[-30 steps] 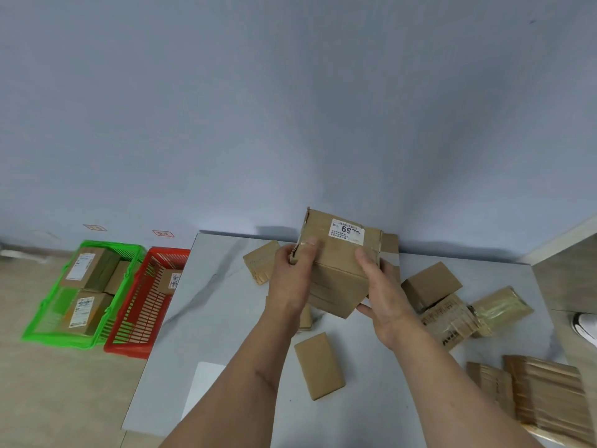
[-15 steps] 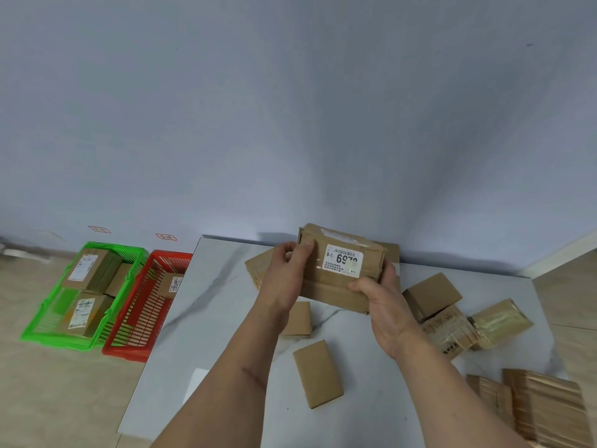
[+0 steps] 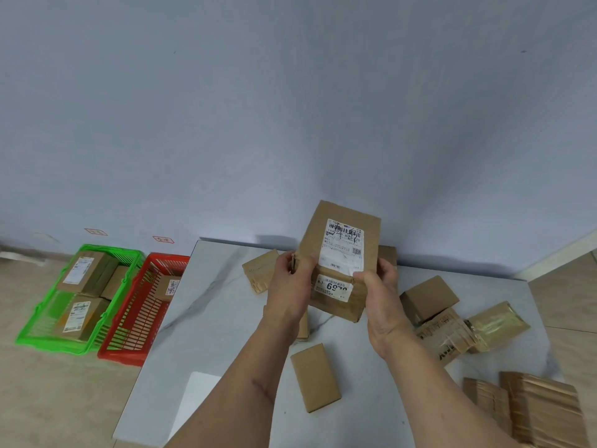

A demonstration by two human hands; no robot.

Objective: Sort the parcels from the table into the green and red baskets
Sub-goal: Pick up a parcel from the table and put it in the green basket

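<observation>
The cardboard parcel point(image 3: 339, 263) is held up above the table's point(image 3: 206, 318) far edge, label side toward the camera. The left hand point(image 3: 290, 289) grips its left edge with curled fingers; the right hand point(image 3: 379, 292) clasps its right side, thumb pressed on the white label. Since half a second ago the parcel has been tipped upright, baring the large shipping label. On the floor off the table's left edge, the red basket point(image 3: 129, 331) and the green basket point(image 3: 38, 331) sit side by side.

One head-worn wide-angle view looks forward and down, close over the bench point(image 3: 226, 318), with the wall far ahead and floor at left.
</observation>
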